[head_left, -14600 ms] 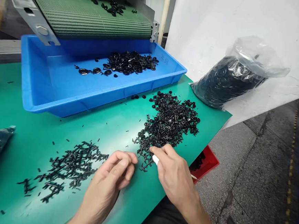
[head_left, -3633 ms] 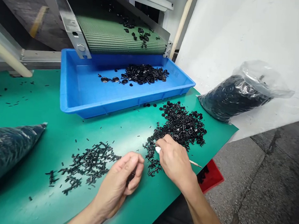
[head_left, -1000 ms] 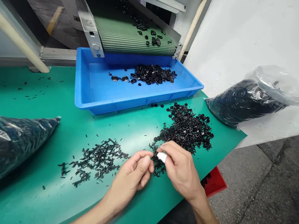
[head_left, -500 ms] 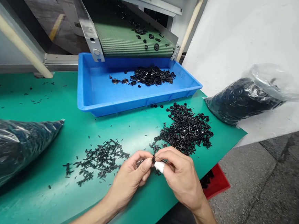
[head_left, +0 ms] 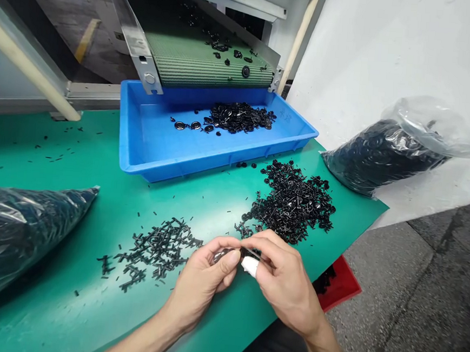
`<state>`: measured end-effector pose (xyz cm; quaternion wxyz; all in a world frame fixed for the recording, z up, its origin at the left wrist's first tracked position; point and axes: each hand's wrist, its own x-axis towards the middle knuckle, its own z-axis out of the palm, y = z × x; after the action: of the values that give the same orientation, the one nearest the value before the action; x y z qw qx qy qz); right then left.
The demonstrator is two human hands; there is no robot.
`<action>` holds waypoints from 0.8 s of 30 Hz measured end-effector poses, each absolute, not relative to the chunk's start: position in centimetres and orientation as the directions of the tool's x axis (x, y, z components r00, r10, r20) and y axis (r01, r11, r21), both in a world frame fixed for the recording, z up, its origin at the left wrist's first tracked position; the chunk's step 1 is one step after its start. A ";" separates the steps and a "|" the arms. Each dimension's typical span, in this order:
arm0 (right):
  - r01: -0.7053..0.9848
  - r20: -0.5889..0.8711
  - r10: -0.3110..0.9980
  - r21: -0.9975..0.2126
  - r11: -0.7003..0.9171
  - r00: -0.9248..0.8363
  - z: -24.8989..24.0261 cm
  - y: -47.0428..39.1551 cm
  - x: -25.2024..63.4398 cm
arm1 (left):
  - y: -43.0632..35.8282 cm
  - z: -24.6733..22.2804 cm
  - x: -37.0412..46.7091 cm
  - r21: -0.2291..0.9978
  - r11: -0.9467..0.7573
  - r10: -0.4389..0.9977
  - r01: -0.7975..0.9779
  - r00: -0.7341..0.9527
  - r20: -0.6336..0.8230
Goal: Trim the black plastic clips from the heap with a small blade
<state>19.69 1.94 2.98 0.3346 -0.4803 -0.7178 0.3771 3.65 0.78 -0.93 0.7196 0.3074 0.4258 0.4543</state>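
Observation:
My left hand point(head_left: 208, 277) is closed, thumb and index finger pinching a small black plastic part point(head_left: 244, 252) whose exact form the fingers mostly hide. Against the same part presses my right hand point(head_left: 285, 283), its fingertips closed too; a white wrap point(head_left: 249, 265) covers the tip of its thumb. Left of my hands lies a pile of small branched black plastic pieces point(head_left: 160, 249). Just beyond my right hand spreads a bigger pile of black round parts with thin stems point(head_left: 296, 202).
A blue tray point(head_left: 215, 161) holding black parts stands under the end of a green conveyor belt point(head_left: 210, 71). Filled plastic bags flank the green table point(head_left: 97, 317): one bag point(head_left: 19, 235) at left, another bag point(head_left: 387, 155) at right. Below the right edge sits a red bin point(head_left: 342, 287).
My right fingers have shifted slightly at the pinched part, and the thumb is tilted a little differently. Both hands stay together in nearly the same place.

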 end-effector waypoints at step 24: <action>0.851 0.309 0.891 -0.308 0.425 -0.332 1.4 -1.8 18.6 | 0.3 -1.6 4.0 0.890 0.351 0.936 -0.291 0.117 -0.332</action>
<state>18.65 -1.82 1.43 0.2194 -0.5345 -0.8150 0.0452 3.98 0.32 -1.57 0.6673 0.3362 0.4801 0.4596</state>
